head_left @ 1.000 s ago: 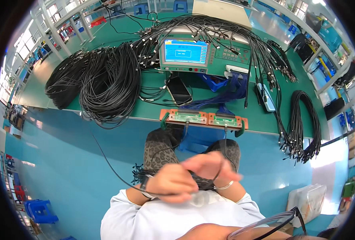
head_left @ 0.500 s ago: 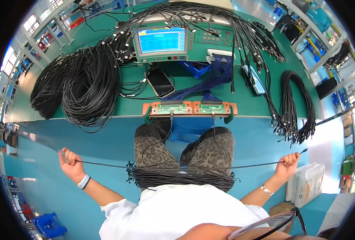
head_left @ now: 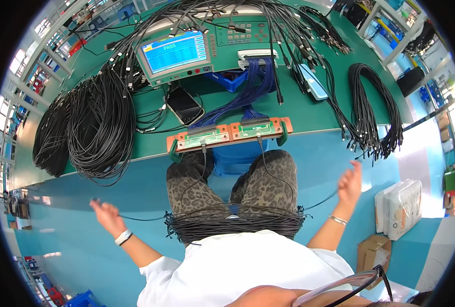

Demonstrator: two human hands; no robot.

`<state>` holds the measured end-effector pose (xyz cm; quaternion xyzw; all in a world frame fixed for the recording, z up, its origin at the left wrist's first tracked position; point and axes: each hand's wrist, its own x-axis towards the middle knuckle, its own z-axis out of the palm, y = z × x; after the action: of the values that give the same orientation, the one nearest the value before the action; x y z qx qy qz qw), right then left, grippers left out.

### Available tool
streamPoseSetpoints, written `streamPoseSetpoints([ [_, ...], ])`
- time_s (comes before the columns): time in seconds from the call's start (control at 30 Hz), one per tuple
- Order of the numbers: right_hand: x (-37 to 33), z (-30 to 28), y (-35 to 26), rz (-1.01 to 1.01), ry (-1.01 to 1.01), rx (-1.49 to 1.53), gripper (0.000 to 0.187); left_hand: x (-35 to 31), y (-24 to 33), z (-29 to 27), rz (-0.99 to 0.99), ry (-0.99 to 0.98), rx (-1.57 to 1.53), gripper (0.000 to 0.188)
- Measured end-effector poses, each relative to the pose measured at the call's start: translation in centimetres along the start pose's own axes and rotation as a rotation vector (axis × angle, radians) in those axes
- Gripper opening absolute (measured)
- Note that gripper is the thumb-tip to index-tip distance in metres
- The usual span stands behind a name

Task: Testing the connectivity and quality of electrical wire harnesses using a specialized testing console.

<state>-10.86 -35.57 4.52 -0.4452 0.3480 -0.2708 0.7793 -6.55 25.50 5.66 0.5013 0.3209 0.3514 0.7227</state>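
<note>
Thin black cable with a slender round jacket (head_left: 135, 219) stretches low across the seated person's lap, one end running to each side; its middle is hard to tell apart from the dense bundle of black cables (head_left: 232, 228) lying over the thighs. The left hand (head_left: 108, 216), out to the left, has its fingers curled around one end of the thin black cable, thumb and forefinger together. The right hand (head_left: 349, 185), out to the right and slightly blurred, is closed loosely around the other stretch, its forefinger pointing up.

Ahead, an orange fixture with two green circuit boards (head_left: 231, 133) sits along the near edge of the green worktop (head_left: 150, 146). Two black plugged leads (head_left: 204, 159) hang from it toward the lap. Dark blue ribbon wires (head_left: 255, 84) link it to a green tester with a lit blue screen (head_left: 173, 53), over which many black cables drape. A black-screened phone (head_left: 185, 106) lies between the tester and the fixture. Large black cable coils (head_left: 102, 125) rest at left, and a looped black hank (head_left: 375, 97) at right.
</note>
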Motion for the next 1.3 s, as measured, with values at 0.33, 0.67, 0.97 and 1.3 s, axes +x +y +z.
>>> streamPoseSetpoints([
  [0.33, -4.9, 17.5, 11.4, 0.222, -0.584, -0.359, 0.019, -12.7, -10.5, 12.8, -0.062, -0.839, 0.37, 0.023],
  [0.67, -5.8, 16.6, 11.9, 0.182, -0.634, -0.219, 0.024, -15.7, -9.2, 18.4, -0.51, -0.787, 0.103, 0.02],
  [0.97, -5.7, 16.8, 11.6, 0.352, -0.612, -0.161, 0.026, -15.1, -10.7, 18.2, -0.442, -0.878, 0.127, 0.019],
  [1.3, -5.2, 16.2, 12.7, 0.196, -0.564, -0.325, 0.025, -18.1, -11.4, 16.3, -0.477, -0.781, 0.136, 0.023],
])
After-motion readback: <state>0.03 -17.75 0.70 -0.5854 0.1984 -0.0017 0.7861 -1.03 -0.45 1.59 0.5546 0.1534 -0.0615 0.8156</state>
